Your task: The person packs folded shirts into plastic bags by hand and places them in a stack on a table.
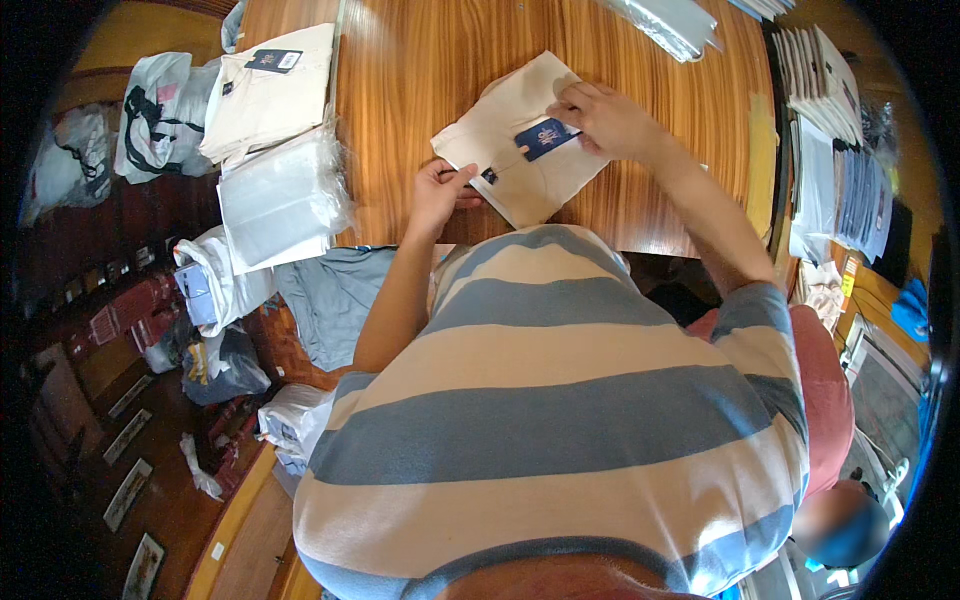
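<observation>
A folded cream garment (pixel 505 140) lies on the wooden table (pixel 420 70), close to its near edge. A dark blue hang tag (pixel 545 137) rests on top of it. My right hand (pixel 605 120) pinches the right end of that tag. My left hand (pixel 440 190) presses its fingers on the garment's lower left corner, beside a small dark label (pixel 489 176). Both forearms reach up from my striped shirt.
A stack of clear-bagged white garments (pixel 285 200) and a cream folded one with a tag (pixel 265 90) sit at the table's left. Clear bags (pixel 670 22) lie at the far edge. Stacked packages (pixel 840 150) line the right side. Plastic bags and a grey garment (pixel 335 295) crowd the lower left.
</observation>
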### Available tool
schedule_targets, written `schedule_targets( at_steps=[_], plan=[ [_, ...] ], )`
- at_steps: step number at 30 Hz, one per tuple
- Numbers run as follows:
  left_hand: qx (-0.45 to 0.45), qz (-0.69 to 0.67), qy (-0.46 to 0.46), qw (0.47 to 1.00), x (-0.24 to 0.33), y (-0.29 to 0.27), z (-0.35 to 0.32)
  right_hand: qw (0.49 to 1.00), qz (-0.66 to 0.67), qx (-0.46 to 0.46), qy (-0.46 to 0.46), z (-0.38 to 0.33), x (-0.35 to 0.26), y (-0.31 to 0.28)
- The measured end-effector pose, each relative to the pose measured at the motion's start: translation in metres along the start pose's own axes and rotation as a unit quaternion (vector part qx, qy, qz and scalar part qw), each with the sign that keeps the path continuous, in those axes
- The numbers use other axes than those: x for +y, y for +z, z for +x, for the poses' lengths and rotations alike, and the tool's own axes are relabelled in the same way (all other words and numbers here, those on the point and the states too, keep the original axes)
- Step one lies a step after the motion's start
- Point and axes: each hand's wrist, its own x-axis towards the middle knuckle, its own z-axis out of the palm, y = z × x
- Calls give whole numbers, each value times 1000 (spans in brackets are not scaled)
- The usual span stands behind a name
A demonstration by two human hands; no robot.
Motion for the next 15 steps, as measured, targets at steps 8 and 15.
schedule_targets(
  at_steps=[8, 15],
  plan=[
    [38, -38, 6, 999, -16, 9, -12, 839, 103, 170, 507, -73, -73, 64],
    [-65, 3, -123, 990, -37, -7, -85, 790, 324, 260, 451, -41, -28, 69]
  ],
)
